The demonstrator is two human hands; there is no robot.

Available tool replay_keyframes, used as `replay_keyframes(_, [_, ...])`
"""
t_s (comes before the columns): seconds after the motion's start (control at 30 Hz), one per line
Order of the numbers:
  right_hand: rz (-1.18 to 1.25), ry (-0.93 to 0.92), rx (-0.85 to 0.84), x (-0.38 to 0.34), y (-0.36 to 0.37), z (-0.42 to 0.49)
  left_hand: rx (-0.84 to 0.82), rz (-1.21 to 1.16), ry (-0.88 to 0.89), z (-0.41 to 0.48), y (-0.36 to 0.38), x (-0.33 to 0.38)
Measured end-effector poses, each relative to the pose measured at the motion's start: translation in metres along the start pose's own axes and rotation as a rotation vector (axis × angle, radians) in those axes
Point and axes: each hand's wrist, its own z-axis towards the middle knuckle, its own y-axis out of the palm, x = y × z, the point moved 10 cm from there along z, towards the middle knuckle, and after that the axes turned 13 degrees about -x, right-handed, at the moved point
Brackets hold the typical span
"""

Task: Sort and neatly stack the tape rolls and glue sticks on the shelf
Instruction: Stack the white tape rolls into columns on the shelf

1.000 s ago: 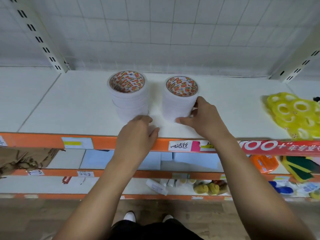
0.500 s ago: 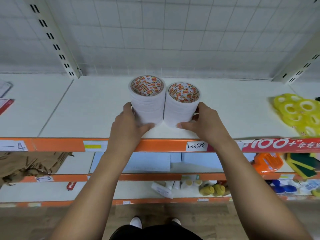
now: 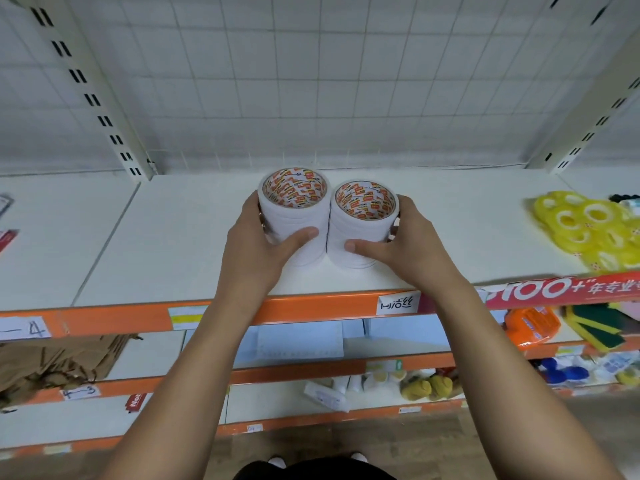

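Head view: you have two stacks of white tape rolls standing upright on the top shelf (image 3: 173,237), a little back from its orange front edge (image 3: 304,308) and about midway along it. The left stack (image 3: 294,216) and the right stack (image 3: 363,230) sit side by side, with only a thin dark seam between them. Each is a column of several rolls, whose edges show as faint ridges down the white sides. The open cores on top are lined with orange, red and white print. The left stack sits slightly further back and its top reaches higher in the picture.

Your left grip (image 3: 256,247) is clamped on the left stack: the thumb lies across its front and the fingers wrap round its outer side. Your right grip (image 3: 412,244) is clamped on the right stack in mirror fashion, thumb on the front and fingers curled round the far right side.

Far to the right on the same shelf lies a loose heap of yellow rolls (image 3: 588,226), well apart from the white stacks. A handwritten label (image 3: 398,303) is stuck on the orange edge under your right wrist, beside a red banner (image 3: 561,289). Below, lower shelves hold brown paper (image 3: 52,362), an orange pack (image 3: 531,327) and small white tubes (image 3: 346,384), too blurred to identify.
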Motion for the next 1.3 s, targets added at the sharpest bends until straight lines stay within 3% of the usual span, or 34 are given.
replay_keyframes(0.47, [-0.023,-0.044,-0.011,-0.017,0.025,-0.005,0.093,0.037,-0.048,-0.026,-0.032,-0.012])
replay_keyframes(0.77, [0.024,-0.020,-0.003,-0.015,0.032,-0.021,0.024,0.055,-0.113,-0.037,-0.029,-0.015])
replay_keyframes(0.9, [-0.031,0.053,-0.025,-0.002,0.034,-0.025,-0.107,0.332,-0.332,-0.047,-0.029,-0.033])
replay_keyframes(1.1, [-0.134,0.150,0.095,0.026,0.008,-0.054,-0.164,0.746,-0.245,-0.070,-0.002,-0.006])
replay_keyframes(1.3, [-0.135,0.140,0.077,0.055,-0.023,-0.068,-0.313,0.726,-0.266,-0.067,0.040,0.017])
